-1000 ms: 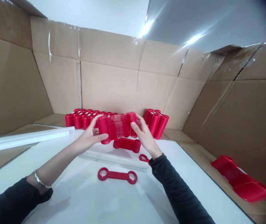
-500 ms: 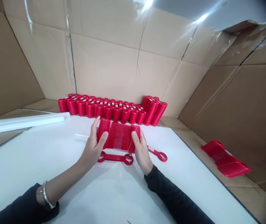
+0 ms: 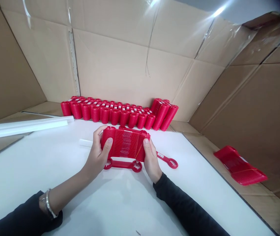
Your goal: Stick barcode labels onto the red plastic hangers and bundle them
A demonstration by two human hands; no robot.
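Observation:
Between my two hands is a stack of red plastic ring-ended wrenches (image 3: 126, 144), held above the white table (image 3: 115, 203). My left hand (image 3: 100, 149) grips its left end, thumb across the front. My right hand (image 3: 151, 160) closes on the right end, beside a thin rubber band wrapped around that side. A loose red ring-ended wrench (image 3: 121, 164) lies just below the stack. Another red wrench with a white label (image 3: 168, 160) lies to the right of my right hand, its far end hidden.
Along the back stands a row of red wrench stacks (image 3: 105, 113), with taller stacks (image 3: 164, 114) at its right end. White strips (image 3: 27, 127) lie at left. Another red bundle (image 3: 240, 165) is at right, by the cardboard wall (image 3: 250, 108). A short white piece (image 3: 86, 143) lies behind my left hand.
The held stack has tilted slightly, so its top edge with a second ring shows more. Both hands keep their grip at the ends. The whole view has shifted a little.

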